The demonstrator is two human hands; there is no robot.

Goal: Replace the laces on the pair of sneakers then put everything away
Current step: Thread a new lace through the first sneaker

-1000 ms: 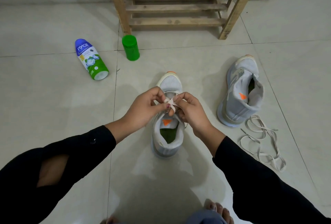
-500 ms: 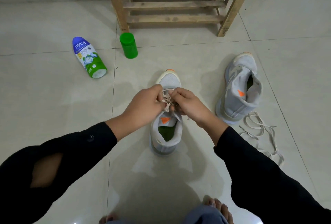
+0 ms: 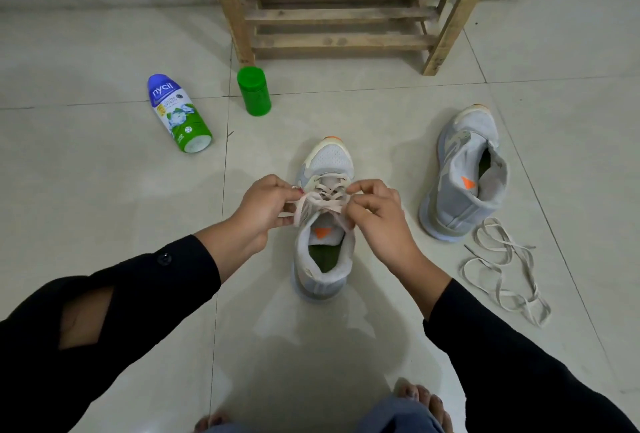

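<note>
Against the far wall, wooden rack (image 3: 339, 17) on tiled floor (image 3: 104, 207). Centre floor: grey sneaker (image 3: 330, 160), upright, toe pointing away. To its right, second sneaker (image 3: 453, 197), unlaced, apart from it. Grips closed: left hand (image 3: 259, 214) and right hand (image 3: 381, 221) each pinch the pale lace (image 3: 323, 204) over the grey sneaker's tongue. Far left, powder bottle (image 3: 180, 114) lying down. Near second sneaker's heel, loose lace (image 3: 502, 270) heaped. Beside rack leg, green container (image 3: 254, 91) upright.

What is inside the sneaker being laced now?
The middle sneaker shows a green insole in its opening. Toward the toe, the inside is hidden by the tongue and the lace that the left hand and right hand pinch.
</note>
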